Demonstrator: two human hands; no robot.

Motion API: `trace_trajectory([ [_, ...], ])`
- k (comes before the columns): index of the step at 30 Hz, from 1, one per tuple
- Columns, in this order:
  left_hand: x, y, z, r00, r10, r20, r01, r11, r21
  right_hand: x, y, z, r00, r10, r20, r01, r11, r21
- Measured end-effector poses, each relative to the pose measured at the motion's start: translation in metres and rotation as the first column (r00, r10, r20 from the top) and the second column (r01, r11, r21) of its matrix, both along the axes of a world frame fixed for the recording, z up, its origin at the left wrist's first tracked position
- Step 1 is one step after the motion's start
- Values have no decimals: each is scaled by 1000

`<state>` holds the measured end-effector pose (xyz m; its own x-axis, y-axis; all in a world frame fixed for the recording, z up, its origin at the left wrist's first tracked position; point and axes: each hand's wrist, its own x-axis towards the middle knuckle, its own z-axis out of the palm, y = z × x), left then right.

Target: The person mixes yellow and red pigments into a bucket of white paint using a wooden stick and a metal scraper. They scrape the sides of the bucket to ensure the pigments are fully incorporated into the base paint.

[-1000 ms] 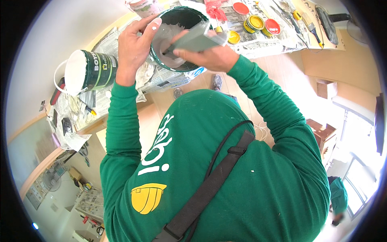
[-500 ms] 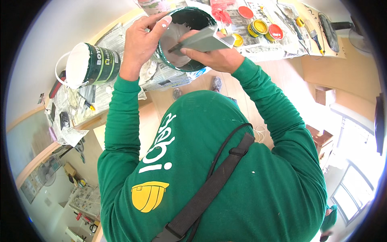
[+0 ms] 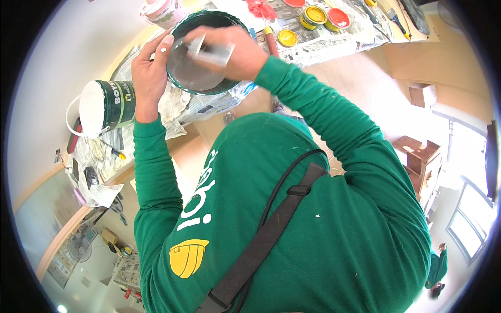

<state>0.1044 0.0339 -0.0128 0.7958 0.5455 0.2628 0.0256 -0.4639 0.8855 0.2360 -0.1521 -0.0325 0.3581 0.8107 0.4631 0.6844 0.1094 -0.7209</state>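
A dark green bucket (image 3: 218,20) of grey paint (image 3: 189,72) tilts toward me at the table's near edge. My left hand (image 3: 150,73) grips its left rim, fingers behind and thumb on top; a white smear marks the thumb. Over the bucket's mouth, my right hand (image 3: 240,51) is closed round a pale grey channel-shaped strip (image 3: 215,53). Motion blurs the strip and the fingers. Whether the strip's far end is in the paint cannot be made out.
Newspaper (image 3: 360,39) covers the table. A green bucket with a white lid (image 3: 94,109) lies left; a pinkish bucket (image 3: 163,13) stands behind. To the right are a yellow tin (image 3: 314,15), a red-topped tin (image 3: 338,19), a yellow lid (image 3: 287,38) and a red-handled tool (image 3: 271,41). Another person (image 3: 437,268) is at lower right.
My right hand has swung left and inward over the bucket, turning the strip with it. My left hand stays on the rim. The whole view has shifted slightly.
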Motion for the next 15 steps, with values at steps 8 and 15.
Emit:
trace_trajectory([
  [8, -5, -2, -2, 999, -24, 41, 27, 998, -56, 5, -9, 7, 996, 72, 54, -75, 996, 50],
  [15, -2, -1, -5, 999, -19, 50, 18, 1000, 23, -6, -22, 4, 945, 321, 62, -316, 946, -77],
])
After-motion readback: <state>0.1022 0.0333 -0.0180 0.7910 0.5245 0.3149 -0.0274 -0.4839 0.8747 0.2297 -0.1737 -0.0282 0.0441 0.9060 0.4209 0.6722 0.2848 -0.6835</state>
